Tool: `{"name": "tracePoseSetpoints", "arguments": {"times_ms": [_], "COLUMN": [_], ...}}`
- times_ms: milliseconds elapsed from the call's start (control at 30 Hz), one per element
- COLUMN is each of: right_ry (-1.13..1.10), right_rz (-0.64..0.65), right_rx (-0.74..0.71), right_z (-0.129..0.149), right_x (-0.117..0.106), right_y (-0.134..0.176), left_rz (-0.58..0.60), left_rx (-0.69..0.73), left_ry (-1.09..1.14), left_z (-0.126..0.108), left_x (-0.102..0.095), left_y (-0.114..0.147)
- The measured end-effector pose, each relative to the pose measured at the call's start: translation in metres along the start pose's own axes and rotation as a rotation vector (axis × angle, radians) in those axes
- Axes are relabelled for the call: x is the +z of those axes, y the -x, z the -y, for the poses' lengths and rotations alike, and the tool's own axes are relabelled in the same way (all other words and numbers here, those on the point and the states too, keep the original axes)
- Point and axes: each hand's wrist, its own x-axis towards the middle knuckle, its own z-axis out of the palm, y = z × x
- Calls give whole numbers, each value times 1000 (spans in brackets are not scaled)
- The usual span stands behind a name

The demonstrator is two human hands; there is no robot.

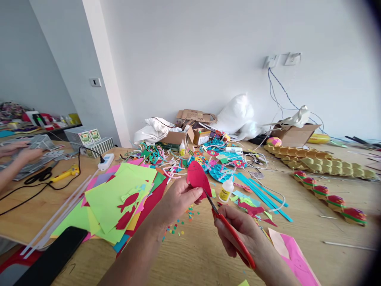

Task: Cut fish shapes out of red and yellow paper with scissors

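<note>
Between its thumb and fingers, my left hand (181,196) grips a piece of red paper (198,174) with a rounded outline. Orange-handled scissors (230,234) are in my right hand (241,228), their blades at the lower right edge of the red paper. Whether the blades are apart there is too small to tell. A small white glue bottle (226,190) with a yellow label stands just beyond the scissors. To the left, red fish cut-outs (128,201) lie on a stack of coloured paper sheets (110,190).
At the far left, another person's hands (25,153) work among grey pieces beside a yellow glue gun (66,173). A black phone (53,258) lies front left. Painted egg-carton strips (336,200) and blue paper strips (263,194) lie right. Cardboard boxes (175,139) stand behind.
</note>
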Motion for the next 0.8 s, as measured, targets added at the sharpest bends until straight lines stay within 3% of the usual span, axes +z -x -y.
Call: {"name": "tracePoseSetpoints", "arguments": {"times_ms": [467,800], "right_ry": [38,49], "right_rz": [-9,-12], "right_rx": [19,11], "right_z": [2,-1], "right_x": [1,1], "right_y": [1,0], "left_rz": [-71,-177], "left_rx": [10,-23], "left_ry": [-54,143], "left_z": [3,3], "left_x": [-1,7], "left_y": [0,-4]}}
